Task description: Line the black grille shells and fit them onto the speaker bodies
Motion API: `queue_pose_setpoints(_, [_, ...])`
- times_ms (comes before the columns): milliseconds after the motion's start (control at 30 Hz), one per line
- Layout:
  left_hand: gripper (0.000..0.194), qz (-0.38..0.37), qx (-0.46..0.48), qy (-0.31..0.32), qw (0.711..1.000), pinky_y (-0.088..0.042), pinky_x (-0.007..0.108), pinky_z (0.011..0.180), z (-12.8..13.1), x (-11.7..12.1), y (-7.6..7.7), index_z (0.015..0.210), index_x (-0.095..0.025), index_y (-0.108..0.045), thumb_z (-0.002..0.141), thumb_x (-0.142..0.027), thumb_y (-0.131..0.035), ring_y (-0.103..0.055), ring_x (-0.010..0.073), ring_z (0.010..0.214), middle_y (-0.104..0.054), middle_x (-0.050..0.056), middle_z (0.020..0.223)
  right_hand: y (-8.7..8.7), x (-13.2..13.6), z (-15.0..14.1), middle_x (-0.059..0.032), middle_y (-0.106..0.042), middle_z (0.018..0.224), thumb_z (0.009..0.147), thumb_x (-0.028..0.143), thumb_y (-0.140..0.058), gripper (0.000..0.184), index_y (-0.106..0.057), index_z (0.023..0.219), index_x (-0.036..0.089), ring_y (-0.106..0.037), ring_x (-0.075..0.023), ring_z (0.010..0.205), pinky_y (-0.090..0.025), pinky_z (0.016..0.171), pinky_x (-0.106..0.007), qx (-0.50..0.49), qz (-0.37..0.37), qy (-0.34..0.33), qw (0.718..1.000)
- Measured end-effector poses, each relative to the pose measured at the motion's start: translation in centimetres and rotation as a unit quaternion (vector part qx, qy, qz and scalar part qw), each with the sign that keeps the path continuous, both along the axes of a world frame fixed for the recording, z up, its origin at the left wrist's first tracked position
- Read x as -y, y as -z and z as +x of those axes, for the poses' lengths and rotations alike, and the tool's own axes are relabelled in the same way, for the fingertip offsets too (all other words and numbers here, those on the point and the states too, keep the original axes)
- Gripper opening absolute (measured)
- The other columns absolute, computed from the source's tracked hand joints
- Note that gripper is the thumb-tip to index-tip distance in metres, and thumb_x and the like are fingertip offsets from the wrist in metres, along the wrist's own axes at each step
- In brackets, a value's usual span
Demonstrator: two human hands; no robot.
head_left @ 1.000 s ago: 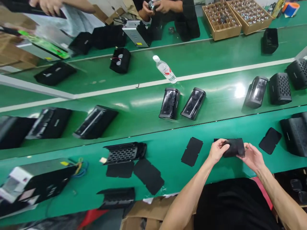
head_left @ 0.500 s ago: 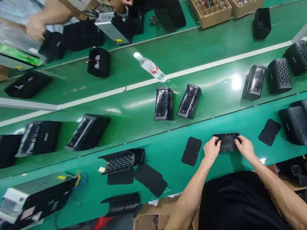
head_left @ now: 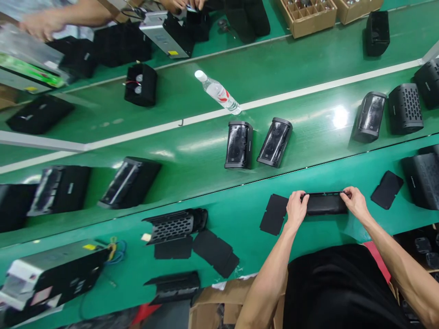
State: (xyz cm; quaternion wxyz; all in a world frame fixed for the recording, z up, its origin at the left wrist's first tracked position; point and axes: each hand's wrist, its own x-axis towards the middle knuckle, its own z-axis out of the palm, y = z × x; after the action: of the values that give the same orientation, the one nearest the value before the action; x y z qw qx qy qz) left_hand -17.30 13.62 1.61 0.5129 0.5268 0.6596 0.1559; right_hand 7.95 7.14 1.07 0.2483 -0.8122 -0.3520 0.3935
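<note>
A black curved speaker grille (head_left: pixel 327 204) lies near the front of the green bench, its hollow side up and a smooth dark lining sheet inside. My left hand (head_left: pixel 297 208) pinches its left end between thumb and fingers. At the opposite end, my right hand (head_left: pixel 355 202) grips the upper right corner the same way. Just left of my left hand is a flat black notched sheet (head_left: pixel 272 214). More black sheets (head_left: pixel 387 189) lie to the right of my right hand.
Two film-covered speakers (head_left: pixel 239 145) and a water bottle (head_left: pixel 219 93) stand on the conveyor ahead. Left on the bench are a perforated grille (head_left: pixel 173 228), loose sheets (head_left: pixel 215 251) and a grey metal-cased device (head_left: pixel 51 274). Across the line, a co-worker's hand (head_left: pixel 41 25) shows.
The black sheet, bunched between my hands before, now lies flat inside the grille. My hands have moved apart to the grille's two ends.
</note>
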Motion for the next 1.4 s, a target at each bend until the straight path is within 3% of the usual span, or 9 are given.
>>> queue_pose_setpoints(100, [0.033, -0.03, 0.063, -0.014, 0.997, -0.043, 0.027, 0.067, -0.7, 0.2, -0.9, 0.093, -0.022, -0.064, 0.093, -0.055, -0.066, -0.054, 0.0155, 0.065, -0.062, -0.002, 0.074, -2.0, -0.1, 0.3, 0.0007, -0.059, 0.071, 0.078, 0.067, -0.07, 0.043, -0.058, 0.082, 0.026, -0.053, -0.0198, 0.065, -0.046, 0.065, -0.034, -0.094, 0.002, 0.005, 0.996])
queue_pose_setpoints(200, [0.047, -0.06, 0.131, -0.026, 0.989, -0.039, 0.024, 0.057, -1.4, 0.6, -2.6, 0.104, -0.021, -0.061, 0.089, -0.066, -0.066, -0.048, 0.0127, 0.054, -0.054, -0.007, 0.063, -4.5, 0.0, 0.4, 0.0057, -0.053, 0.062, 0.081, 0.074, -0.068, 0.051, -0.055, 0.09, 0.026, -0.046, -0.0153, 0.054, -0.039, 0.053, -0.028, -0.174, -0.002, 0.015, 0.985])
queue_pose_setpoints(367, [0.059, -0.109, 0.308, -0.086, 0.941, -0.044, 0.023, 0.062, -1.8, 1.0, -6.2, 0.11, -0.021, -0.06, 0.074, -0.06, -0.084, -0.054, 0.0111, 0.06, -0.057, -0.007, 0.069, -8.6, 0.1, 0.4, 0.0033, -0.064, 0.075, 0.07, 0.063, -0.089, 0.061, -0.065, 0.111, 0.024, -0.055, -0.0145, 0.061, -0.042, 0.056, -0.026, -0.286, 0.022, 0.043, 0.957])
queue_pose_setpoints(567, [0.057, -0.074, 0.311, -0.108, 0.941, -0.037, 0.022, 0.059, -1.9, 1.4, -9.0, 0.104, -0.02, -0.062, 0.074, -0.063, -0.085, -0.042, 0.0083, 0.057, -0.048, -0.01, 0.063, -11.4, 0.2, -0.1, -0.0024, -0.07, 0.083, 0.069, 0.066, -0.091, 0.059, -0.07, 0.103, 0.023, -0.062, -0.0189, 0.07, -0.049, 0.062, -0.029, -0.285, 0.046, 0.048, 0.956])
queue_pose_setpoints(833, [0.054, -0.029, 0.294, -0.121, 0.948, -0.029, 0.022, 0.054, -2.1, 2.5, -9.8, 0.101, -0.02, -0.066, 0.076, -0.065, -0.082, -0.033, 0.0077, 0.055, -0.04, -0.01, 0.06, -12.8, 0.6, -0.8, 0.0003, -0.064, 0.076, 0.07, 0.071, -0.089, 0.058, -0.071, 0.098, 0.024, -0.054, -0.0162, 0.065, -0.043, 0.059, -0.028, -0.251, 0.074, 0.056, 0.963])
queue_pose_setpoints(1167, [0.049, -0.021, 0.317, -0.131, 0.939, -0.043, 0.023, 0.064, -1.7, 3.6, -9.7, 0.1, -0.02, -0.066, 0.074, -0.056, -0.087, -0.053, 0.0117, 0.068, -0.059, -0.004, 0.074, -12.6, 1.3, -1.2, 0.0035, -0.053, 0.067, 0.067, 0.077, -0.086, 0.061, -0.065, 0.089, 0.025, -0.048, -0.016, 0.062, -0.039, 0.059, -0.029, -0.201, 0.083, 0.028, 0.976])
queue_pose_setpoints(1400, [0.041, 0.013, 0.282, -0.133, 0.95, -0.047, 0.026, 0.072, -1.6, 3.5, -9.7, 0.092, -0.02, -0.068, 0.077, -0.055, -0.085, -0.057, 0.014, 0.074, -0.063, -0.001, 0.078, -12.7, 1.7, -1.8, 0.0028, -0.051, 0.066, 0.08, 0.079, -0.074, 0.055, -0.064, 0.088, 0.026, -0.044, -0.0173, 0.06, -0.034, 0.056, -0.03, -0.116, 0.115, -0.013, 0.986])
